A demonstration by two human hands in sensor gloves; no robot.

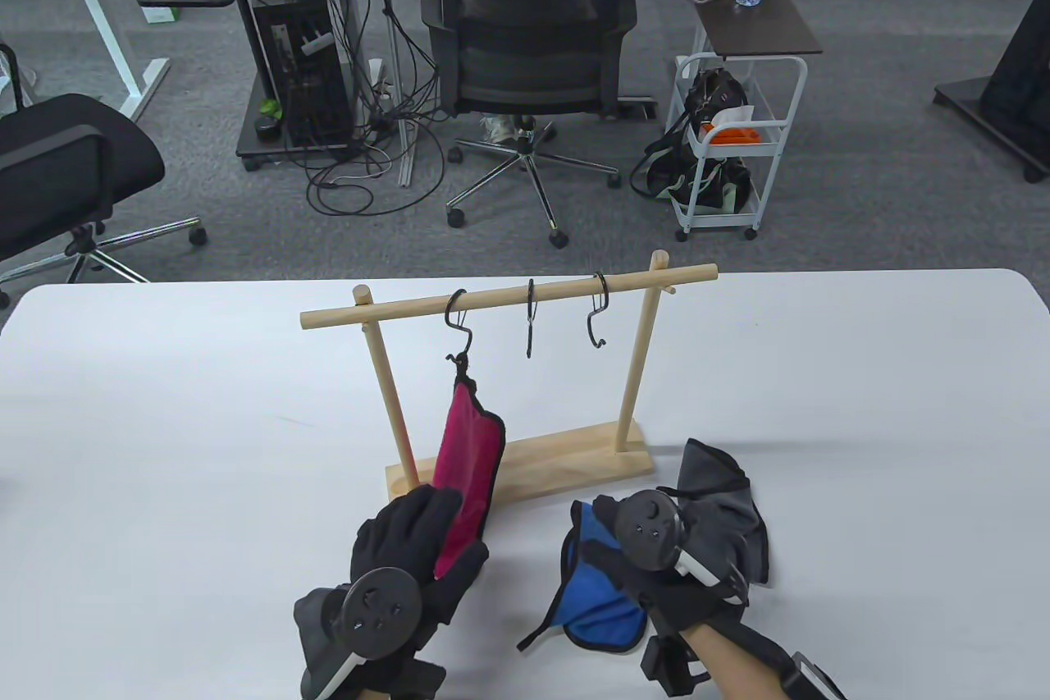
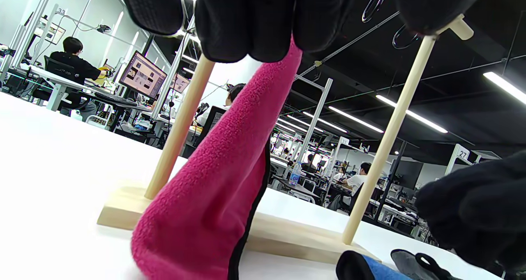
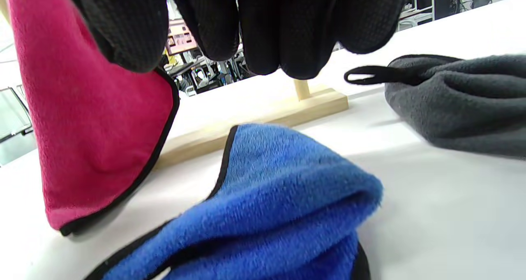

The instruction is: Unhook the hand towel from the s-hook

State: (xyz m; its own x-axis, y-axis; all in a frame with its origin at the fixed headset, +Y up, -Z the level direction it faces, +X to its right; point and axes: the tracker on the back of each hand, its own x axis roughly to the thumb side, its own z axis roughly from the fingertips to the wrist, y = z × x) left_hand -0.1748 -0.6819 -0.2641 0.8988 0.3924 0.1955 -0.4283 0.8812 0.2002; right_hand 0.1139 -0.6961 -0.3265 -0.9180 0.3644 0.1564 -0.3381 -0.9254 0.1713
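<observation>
A pink hand towel hangs by its black loop from the left S-hook on the wooden rack's rail. It slants down toward me. My left hand holds its lower end between thumb and fingers. In the left wrist view the towel runs up under my fingers. My right hand hovers over a blue towel lying on the table. Its fingers hang just above the blue towel and hold nothing.
Two bare S-hooks hang on the rail, one in the middle and one at the right. The rack's wooden base stands just beyond my hands. A grey towel lies to the right of my right hand.
</observation>
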